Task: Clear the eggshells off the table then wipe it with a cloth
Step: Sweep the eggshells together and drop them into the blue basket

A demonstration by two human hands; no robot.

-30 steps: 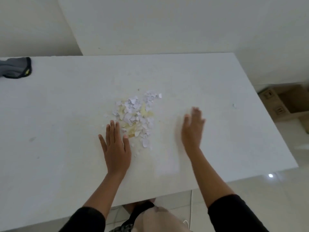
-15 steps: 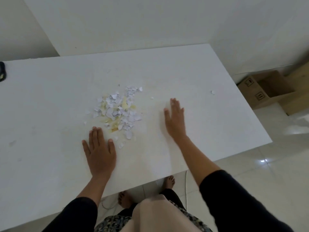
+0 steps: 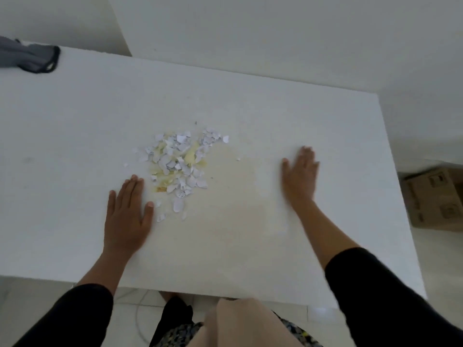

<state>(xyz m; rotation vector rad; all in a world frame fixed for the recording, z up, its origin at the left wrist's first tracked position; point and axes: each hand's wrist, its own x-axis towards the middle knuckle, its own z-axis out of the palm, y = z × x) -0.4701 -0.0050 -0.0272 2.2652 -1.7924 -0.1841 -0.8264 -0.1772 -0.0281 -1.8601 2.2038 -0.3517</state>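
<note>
A heap of white eggshell pieces (image 3: 181,162) with yellow egg smears lies in the middle of the white table (image 3: 275,108). My left hand (image 3: 127,216) rests flat on the table, fingers together, just left of and below the heap, its thumb close to stray shell bits. My right hand (image 3: 299,174) lies flat and blurred on the table well to the right of the heap, holding nothing. A single shell crumb (image 3: 238,159) sits between the heap and that hand. A grey cloth (image 3: 27,57) with a dark edge lies at the table's far left corner.
A faint yellowish stain (image 3: 240,186) spreads over the table right of and below the heap. A cardboard box (image 3: 436,199) stands on the floor past the table's right edge. White walls rise behind the table. My legs and a cable show under the near edge.
My view has swung left, bringing the grey cloth back into sight. My right hand has moved farther right, away from the heap. My left hand stays flat by the heap.
</note>
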